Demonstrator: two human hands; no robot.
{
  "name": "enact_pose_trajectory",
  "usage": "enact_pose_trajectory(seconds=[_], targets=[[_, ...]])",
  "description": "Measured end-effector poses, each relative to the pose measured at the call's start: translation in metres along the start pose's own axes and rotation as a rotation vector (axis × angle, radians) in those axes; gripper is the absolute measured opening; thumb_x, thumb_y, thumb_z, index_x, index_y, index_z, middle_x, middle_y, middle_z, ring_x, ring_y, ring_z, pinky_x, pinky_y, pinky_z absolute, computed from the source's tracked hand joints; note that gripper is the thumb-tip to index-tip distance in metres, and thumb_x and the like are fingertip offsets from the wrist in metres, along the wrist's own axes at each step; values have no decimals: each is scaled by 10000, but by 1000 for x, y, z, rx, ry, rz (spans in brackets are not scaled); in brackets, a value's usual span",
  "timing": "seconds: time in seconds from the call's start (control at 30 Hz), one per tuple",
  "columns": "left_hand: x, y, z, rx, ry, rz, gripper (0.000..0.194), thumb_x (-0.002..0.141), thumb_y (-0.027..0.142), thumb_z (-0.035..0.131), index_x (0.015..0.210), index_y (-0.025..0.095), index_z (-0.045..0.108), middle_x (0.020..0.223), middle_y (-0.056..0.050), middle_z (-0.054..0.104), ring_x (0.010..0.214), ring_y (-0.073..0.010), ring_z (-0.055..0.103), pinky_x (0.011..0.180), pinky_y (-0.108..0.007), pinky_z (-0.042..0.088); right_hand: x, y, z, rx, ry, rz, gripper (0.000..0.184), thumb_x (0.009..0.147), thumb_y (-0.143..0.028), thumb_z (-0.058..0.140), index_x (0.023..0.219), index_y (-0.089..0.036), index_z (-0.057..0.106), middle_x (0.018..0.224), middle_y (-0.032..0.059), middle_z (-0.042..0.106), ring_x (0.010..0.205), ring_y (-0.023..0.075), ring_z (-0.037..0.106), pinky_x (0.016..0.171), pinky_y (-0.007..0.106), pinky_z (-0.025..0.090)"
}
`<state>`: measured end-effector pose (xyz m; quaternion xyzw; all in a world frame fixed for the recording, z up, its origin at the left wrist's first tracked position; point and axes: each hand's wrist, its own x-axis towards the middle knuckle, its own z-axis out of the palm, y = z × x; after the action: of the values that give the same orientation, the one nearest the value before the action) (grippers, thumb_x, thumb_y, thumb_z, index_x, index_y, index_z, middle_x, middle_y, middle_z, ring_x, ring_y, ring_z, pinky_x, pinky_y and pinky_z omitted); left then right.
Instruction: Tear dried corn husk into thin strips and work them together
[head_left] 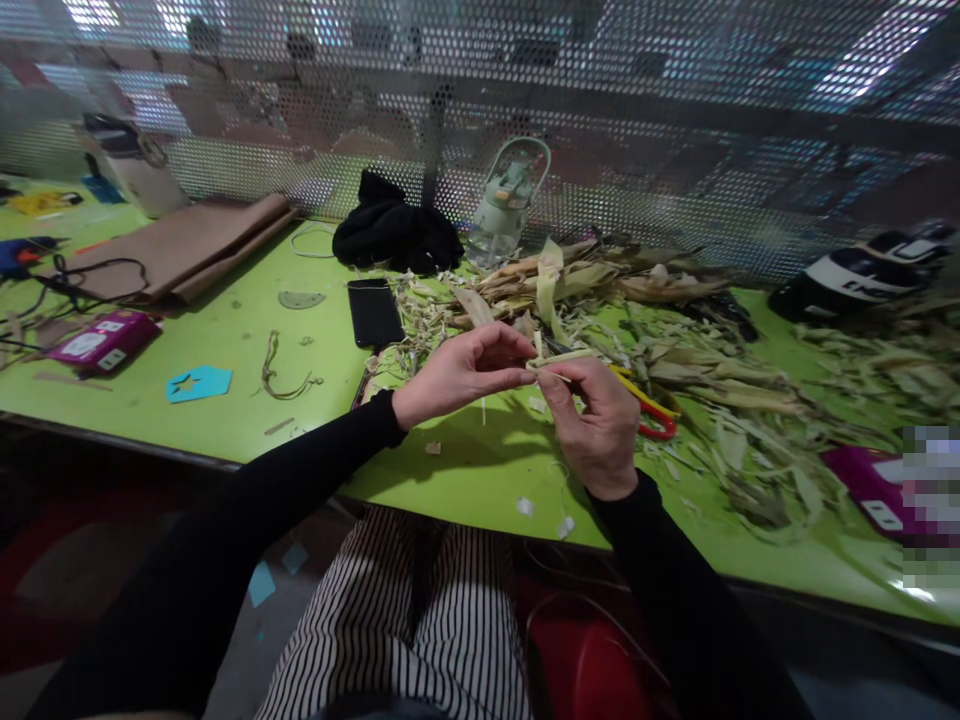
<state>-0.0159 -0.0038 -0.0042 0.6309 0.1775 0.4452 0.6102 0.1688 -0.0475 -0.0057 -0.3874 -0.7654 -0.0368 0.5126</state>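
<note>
Both hands meet above the front of the green table, pinching pale strips of dried corn husk (559, 358) between them. My left hand (472, 368) is closed on the strips with thumb and fingertips. From the other side, my right hand (596, 415) pinches the same strips; its lower fingers are curled. One short end sticks up between the hands, and another points right over the right hand. How the strips cross at the fingertips is partly hidden. Behind them lies a heap of dried husks (622, 275). Yellow-and-red handles (656, 420) show beside my right hand.
A black phone (375, 312), a black cloth (397, 235) and a pale green bottle (500, 210) stand or lie behind my left hand. Leftward are a braided cord (281, 372), a blue cutout (199, 384) and a purple box (105, 340). A black bottle (847, 280) lies right.
</note>
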Motion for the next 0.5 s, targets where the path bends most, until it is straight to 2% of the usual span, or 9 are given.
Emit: enact_pose_trajectory(seconds=[0.27, 0.4, 0.5], targets=[[1, -3, 2, 33, 47, 21, 318, 814, 352, 780, 980, 138, 613, 960, -40, 689, 898, -124, 666, 889, -304, 539, 0, -1, -1, -49, -9, 34, 124, 977, -234, 569, 866, -227, 622, 777, 0, 658, 635, 139, 564, 593, 291, 445], [1, -2, 3, 3, 58, -46, 338, 837, 410, 756, 924, 139, 574, 815, -14, 670, 766, -98, 659, 769, -266, 539, 0, 0, 0, -154, -32, 19, 144, 990, -260, 559, 872, -224, 634, 753, 6, 646, 642, 149, 565, 612, 299, 447], [0, 2, 3, -15, 57, -134, 381, 819, 451, 769, 881, 136, 564, 786, -8, 660, 750, -97, 663, 759, -266, 538, -1, 3, 0, -225, -61, -48, 130, 995, -251, 561, 901, -222, 647, 794, 28, 680, 710, 169, 606, 660, 308, 466]])
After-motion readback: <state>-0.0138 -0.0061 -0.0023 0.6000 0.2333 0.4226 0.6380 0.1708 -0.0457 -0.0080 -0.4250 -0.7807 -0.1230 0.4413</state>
